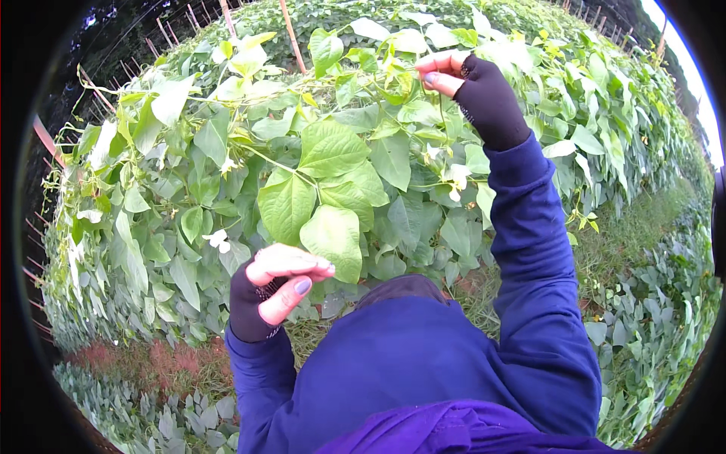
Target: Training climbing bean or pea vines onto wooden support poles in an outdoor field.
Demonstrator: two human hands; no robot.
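The right hand [481,92] pinches a thin stem [442,107]; the left hand [266,293], slightly parted, is by a leaf [333,240].

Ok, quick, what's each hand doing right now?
Left hand: loosely curled beside a large leaf; whether it grips anything can't be told.
Right hand: thumb and fingertips close together; any hold can't be told.

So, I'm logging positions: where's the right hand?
In the head view, the right hand is near the top, right of centre, beside green leaves and above a white flower.
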